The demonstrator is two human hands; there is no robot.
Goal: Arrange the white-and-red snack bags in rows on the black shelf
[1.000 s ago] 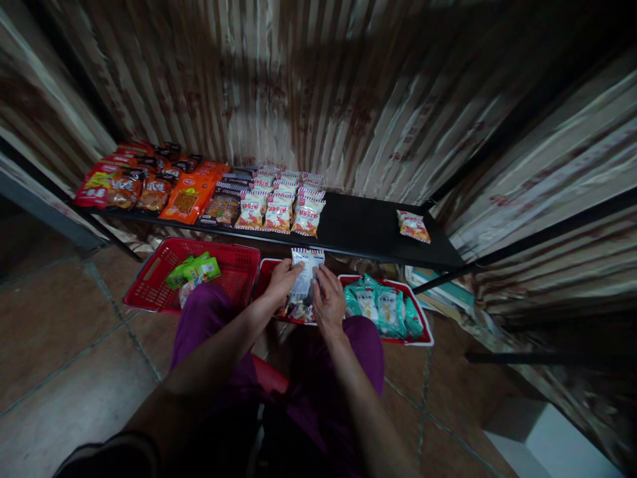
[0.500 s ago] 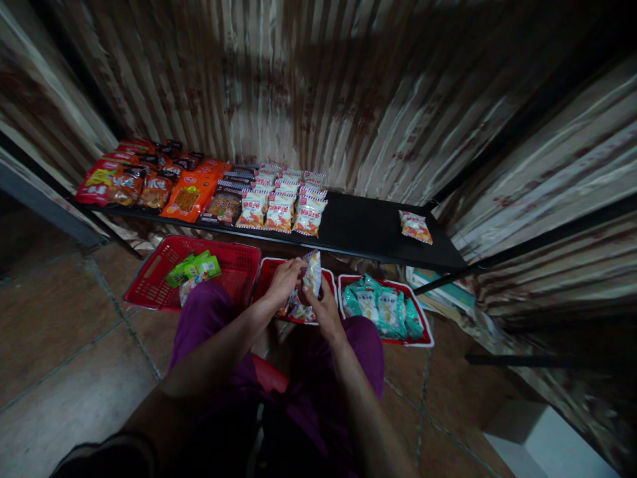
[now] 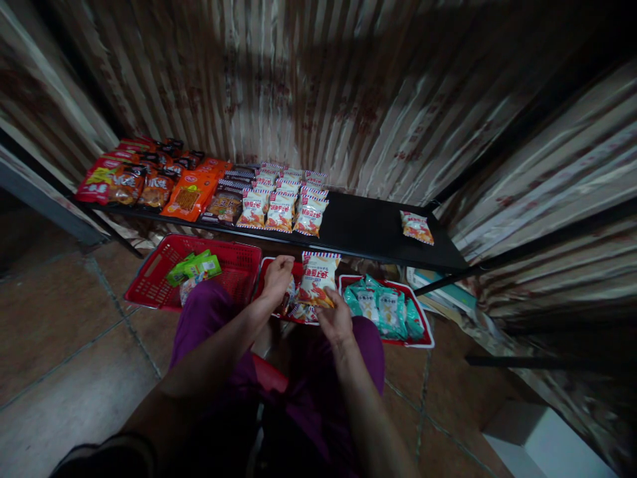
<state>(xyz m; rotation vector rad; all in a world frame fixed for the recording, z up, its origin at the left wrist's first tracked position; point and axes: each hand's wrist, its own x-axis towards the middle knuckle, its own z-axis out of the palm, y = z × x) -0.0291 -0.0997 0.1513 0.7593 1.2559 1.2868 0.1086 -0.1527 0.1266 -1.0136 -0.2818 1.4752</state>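
My right hand (image 3: 337, 317) grips a snack bag (image 3: 317, 279) by its lower right corner. The bag is white and orange with a striped top edge, its printed front turned up, above the middle red basket (image 3: 261, 271). To the left of the bag, my left hand (image 3: 279, 277) hangs over the same basket, apart from the bag. Its fingers are bent together with nothing visible in them. More packets (image 3: 301, 312) lie in the basket, partly hidden by the hands and the held bag.
A black shelf (image 3: 363, 216) carries rows of matching bags (image 3: 280, 212), orange packets (image 3: 189, 196) at left and a single bag (image 3: 417, 227) at right. A red basket (image 3: 239, 255) holds green packets; another basket (image 3: 428, 342) holds teal packets (image 3: 391, 312).
The snack bag has turned from edge-on to show its printed front. My left hand has let go of it and drawn slightly left; my right hand keeps hold.
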